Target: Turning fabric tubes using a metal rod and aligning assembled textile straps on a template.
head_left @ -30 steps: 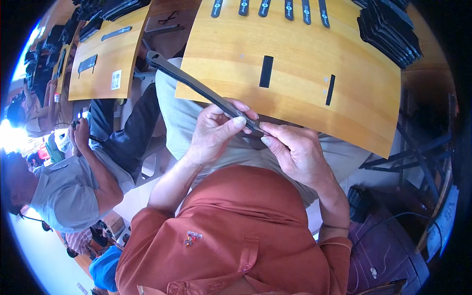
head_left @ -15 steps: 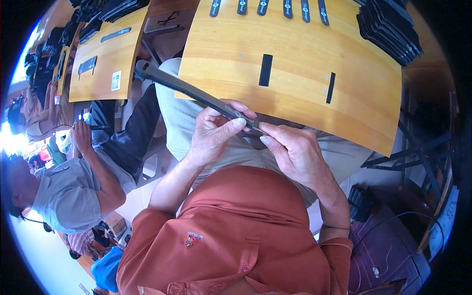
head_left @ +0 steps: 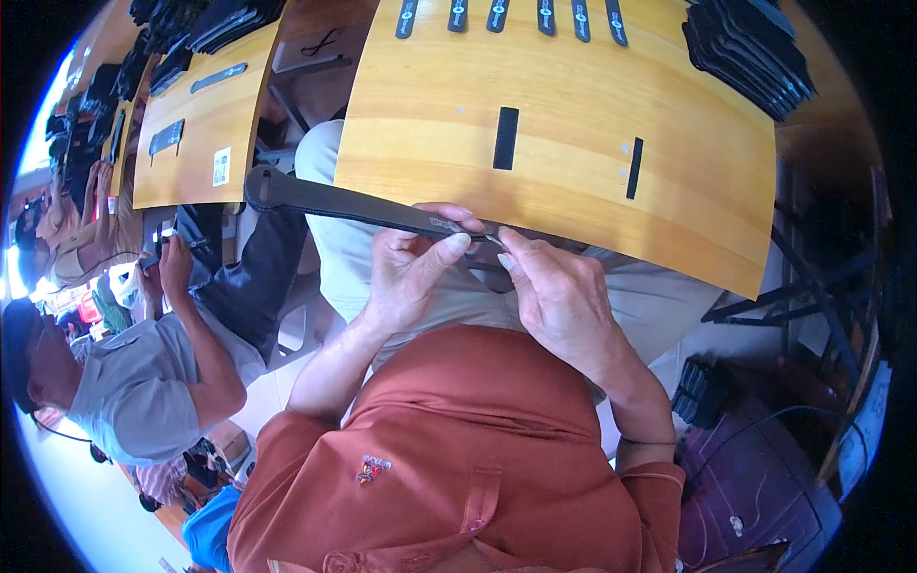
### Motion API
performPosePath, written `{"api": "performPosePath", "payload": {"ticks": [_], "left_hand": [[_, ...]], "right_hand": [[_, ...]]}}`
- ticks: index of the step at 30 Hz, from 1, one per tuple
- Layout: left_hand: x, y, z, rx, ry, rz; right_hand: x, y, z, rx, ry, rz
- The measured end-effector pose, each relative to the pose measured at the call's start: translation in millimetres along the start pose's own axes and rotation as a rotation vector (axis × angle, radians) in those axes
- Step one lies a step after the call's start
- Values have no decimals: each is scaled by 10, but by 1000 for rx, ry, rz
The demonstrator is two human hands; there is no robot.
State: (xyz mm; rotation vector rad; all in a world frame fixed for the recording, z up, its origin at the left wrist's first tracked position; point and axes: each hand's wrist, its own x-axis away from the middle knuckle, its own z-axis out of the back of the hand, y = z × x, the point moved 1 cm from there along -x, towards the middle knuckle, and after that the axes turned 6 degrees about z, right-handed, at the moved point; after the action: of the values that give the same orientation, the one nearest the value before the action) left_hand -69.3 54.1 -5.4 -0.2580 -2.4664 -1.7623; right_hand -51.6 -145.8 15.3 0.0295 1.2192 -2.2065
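A long black strap (head_left: 330, 202) with a broad rounded end and a slot in that end stretches out to the left, above my lap. My left hand (head_left: 406, 282) is closed on its narrower part, thumb on top and fingers behind. At the strap's right tip, my right hand (head_left: 564, 291) pinches with thumb and forefinger. A thin, slightly shiny piece shows between the two hands; whether it belongs to the strap or is a small tool, I cannot tell. Both hands are just off the near edge of the wooden table (head_left: 420, 143).
On the table lie two black strips, a wider one (head_left: 506, 138) and a narrower one (head_left: 634, 169). Several dark straps (head_left: 546, 17) line the far edge, and a stack of black pieces (head_left: 750, 57) stands far right. To the left, a co-worker (head_left: 143, 372) sits by another table (head_left: 196, 143).
The strap's broad end has swung down and to the left, so the strap lies more level. Both hands keep their hold, the right hand a little lower and tilted slightly differently.
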Motion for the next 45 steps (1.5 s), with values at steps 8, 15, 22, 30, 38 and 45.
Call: {"api": "performPosePath", "payload": {"ticks": [8, 15, 22, 30, 38, 45], "left_hand": [[29, -9, -9, -126, 10, -16], [63, -88, -67, -233, 46, -94], [78, -101, -118, -225, 18, -36], [-77, 55, -18, -466, -145, -40], [-73, 168, -9, -599, -265, -64], [-43, 143, -58, -694, -279, -165]], "right_hand": [[-10, -5, 49, 34, -93, -36], [9, -4, 25, 76, -74, 0], [4, 137, 7, -248, -65, -91], [80, 154, 79, -373, -46, -149], [104, 91, 250, -429, -183, -239], [166, 83, 333, -402, -267, -246]]}}
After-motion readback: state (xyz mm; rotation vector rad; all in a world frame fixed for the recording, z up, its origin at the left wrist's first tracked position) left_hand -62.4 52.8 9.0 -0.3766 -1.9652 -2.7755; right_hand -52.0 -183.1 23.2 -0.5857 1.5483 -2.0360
